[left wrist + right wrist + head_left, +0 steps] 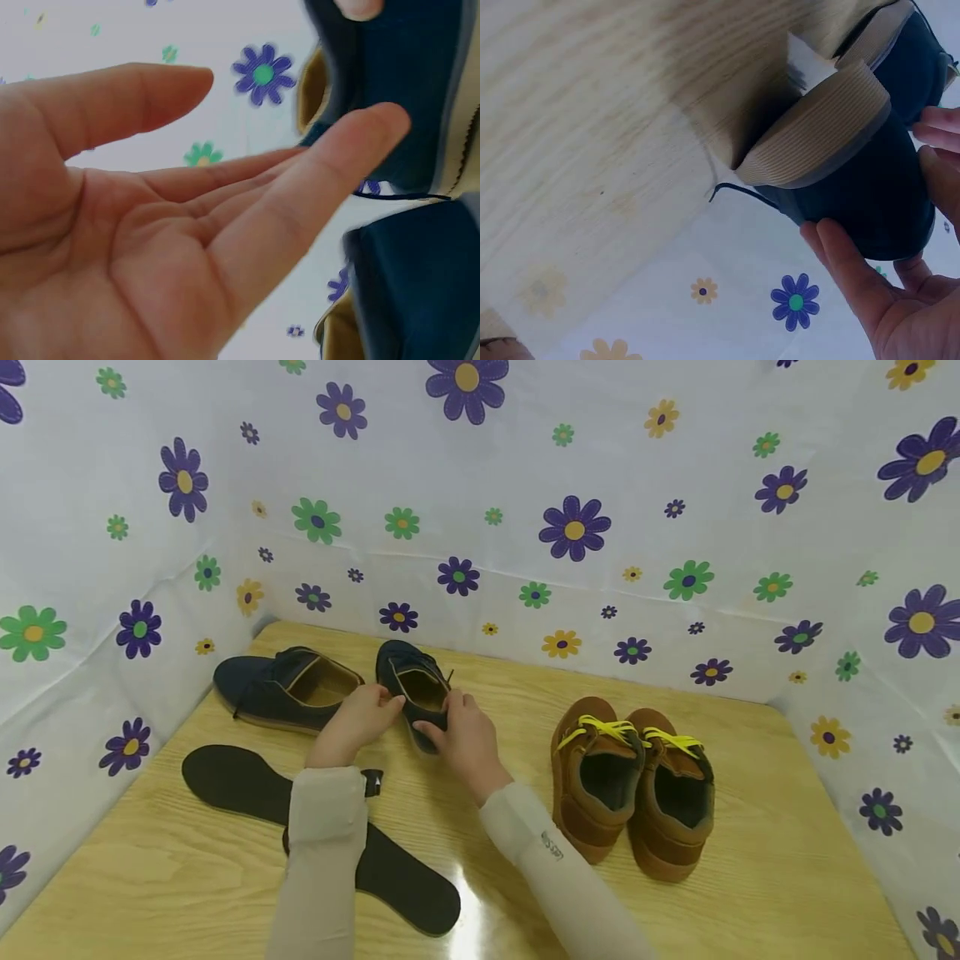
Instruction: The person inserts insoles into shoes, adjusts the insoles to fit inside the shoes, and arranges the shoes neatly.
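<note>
A navy lace-up shoe (392, 672) with a tan lining stands at the back middle of the table, toe away. My right hand (472, 739) holds it at the heel, thumb on one side and fingers on the other; the right wrist view shows this grip and the ribbed tan sole (817, 131). My left hand (356, 718) reaches to the shoe's left side. Its fingers lie fairly straight in the left wrist view, thumb apart; whether they touch the shoe I cannot tell. A second navy shoe (258, 693) sits to the left, toe leftward, partly behind my left hand.
Two black insoles lie on the wooden table (135, 868): one insole (232, 781) at the left, another insole (408, 872) partly under my left sleeve. Brown shoes (596, 822) with yellow laces stand at the right. A flower-print cloth (480, 468) encloses the back and sides.
</note>
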